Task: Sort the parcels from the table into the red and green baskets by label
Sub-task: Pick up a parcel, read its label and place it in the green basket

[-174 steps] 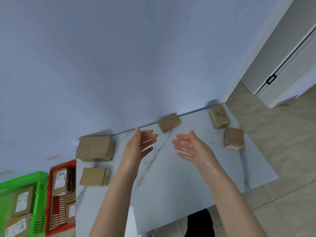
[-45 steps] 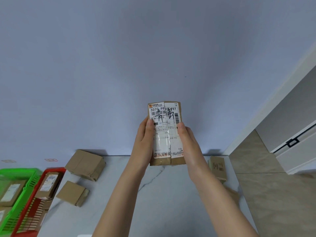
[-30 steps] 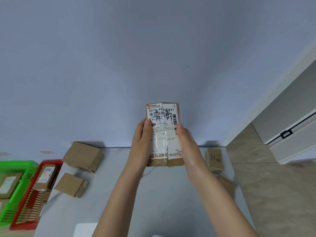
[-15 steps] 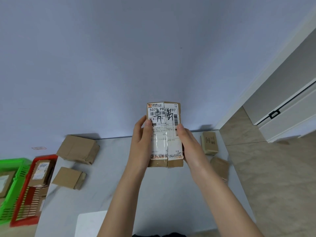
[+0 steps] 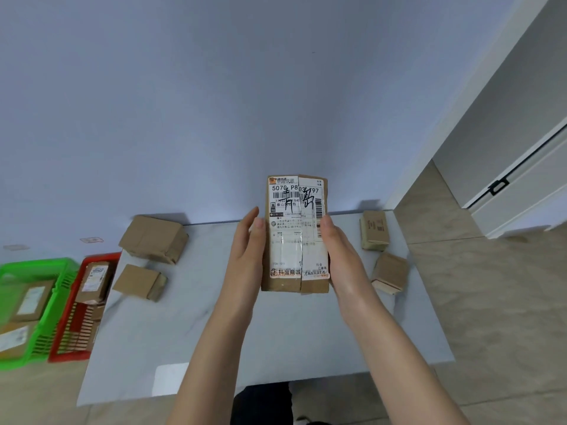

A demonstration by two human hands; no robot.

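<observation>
i hold the parcel (image 5: 285, 285) up in both hands, upright, above the middle of the counter (image 5: 214, 332) and clear of it. its label (image 5: 291, 228) faces my camera. the label is white and split down its middle, with a barcode, printed digits and black handwriting across the upper half. the fine print is too small for me to read. the left hand (image 5: 245, 256) grips the parcel's left edge, thumb on the front face, fingers going round behind. the right hand (image 5: 340, 256) grips the right edge the same way, its thumb lying over the label's edge.

on the counter to the left lie two plain brown boxes. the big box (image 5: 153, 239) sits against the wall (image 5: 214, 102). the small box (image 5: 139, 282) is nearer me and apart from it. to the right are two more. the printed box (image 5: 375, 230) is by the wall, and the near box (image 5: 389, 273) sits askew at the counter's right edge.

past the counter's left end the baskets stand side by side. the red basket (image 5: 73, 338) is just beside the counter, and the green basket (image 5: 46, 332) is beyond it. the red one holds labelled parcels, the top one (image 5: 93, 280) with its label up. the green one holds parcels too, blurred at the edge of my view. right of the counter i see tiled floor (image 5: 491, 302) and a white door (image 5: 521, 179).
</observation>
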